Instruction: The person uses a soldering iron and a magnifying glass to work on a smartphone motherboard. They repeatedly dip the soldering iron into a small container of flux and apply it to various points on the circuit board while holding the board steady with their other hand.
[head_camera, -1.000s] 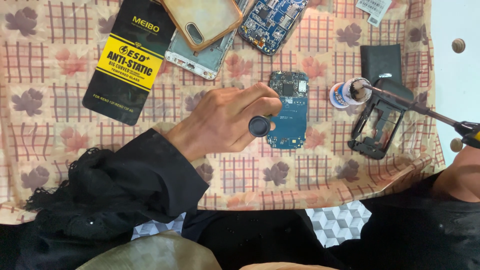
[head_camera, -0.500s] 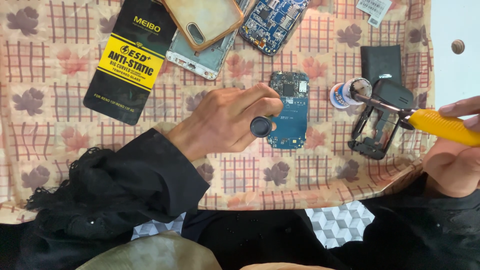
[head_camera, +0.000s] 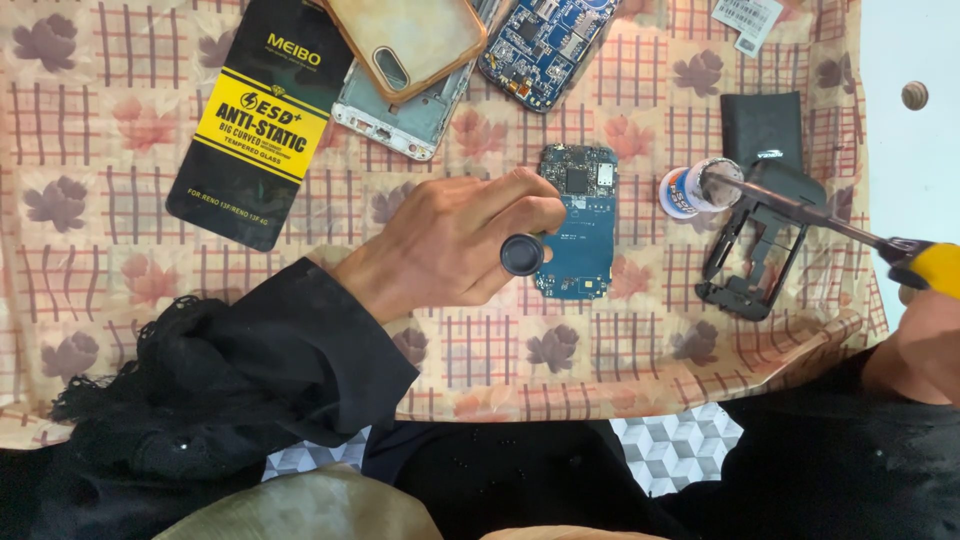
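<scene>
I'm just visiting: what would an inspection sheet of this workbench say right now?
Surface: table under a checked leaf-print cloth.
Job's things: blue circuit board; soldering iron with its tip in a small round tin.
Clutter: black and yellow packet, phone case, second board, black phone frame.
Hands: left hand pinches a small black tool on the board; right hand holds the iron.
Cables: nothing seen.
Surroundings: patterned floor.

The right hand has drawn back toward the right edge of the view compared with half a second ago; less of the yellow handle shows. The soldering iron tip again rests at the small round pot, as one second ago.
</scene>
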